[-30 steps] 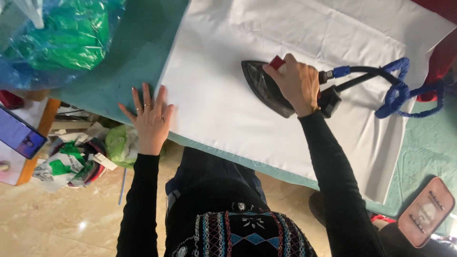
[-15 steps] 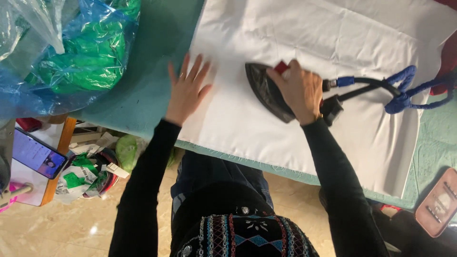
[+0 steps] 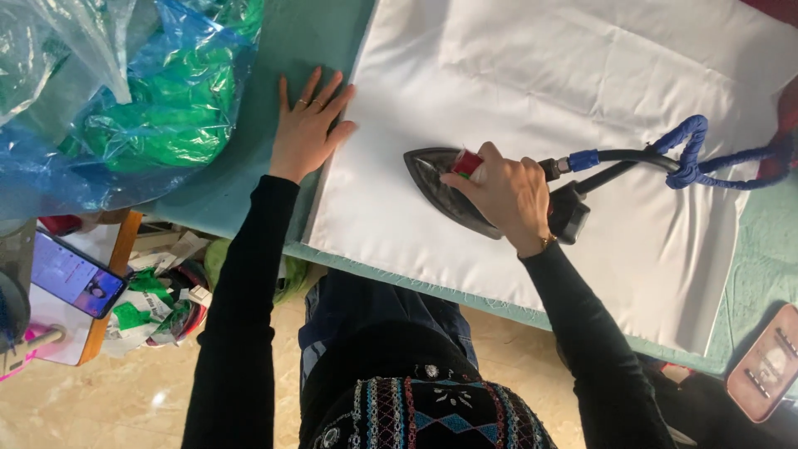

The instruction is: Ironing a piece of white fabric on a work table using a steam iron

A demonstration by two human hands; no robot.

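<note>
- Two hands show in the head view: the right hand (image 3: 503,195) is clamped round the handle of a dark iron (image 3: 453,195), which rests soleplate-down on the white cloth (image 3: 540,83).
- Its left hand (image 3: 306,129) lies flat with fingers spread, straddling the cloth's left edge and the green board cover (image 3: 241,191).
- A blue-wrapped cord (image 3: 694,154) trails right from the iron; a blue plastic bag (image 3: 141,100) sits at upper left.

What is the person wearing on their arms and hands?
Both arms are covered to the wrist by long, close-fitting black sleeves. The left hand is bare but for thin rings on two fingers. The right hand wears no glove; a thin gold-coloured bracelet shows at its wrist.
</note>
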